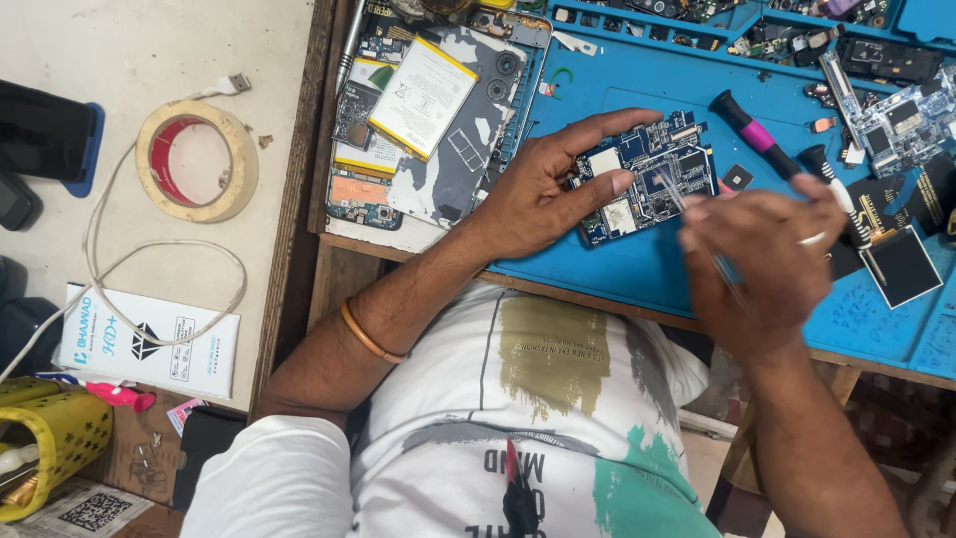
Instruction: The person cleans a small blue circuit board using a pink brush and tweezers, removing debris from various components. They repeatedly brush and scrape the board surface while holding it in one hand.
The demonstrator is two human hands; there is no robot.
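A blue circuit board [652, 174] with silver chips lies on the blue work mat [617, 264]. My left hand [543, 189] presses on its left side, thumb and fingers spread over the board. Close to the board's right edge, my right hand [762, 254] is blurred and grips thin metal tweezers [697, 224], whose tips point at the board. A ring shows on one finger of that hand.
An opened phone [438, 120] with a yellow-edged battery lies left of the mat. A pink-and-black screwdriver [752, 130], another board [896, 125] and a small dark screen [901, 264] lie to the right. A tape roll [239, 164], white cable and a box rest on the left table.
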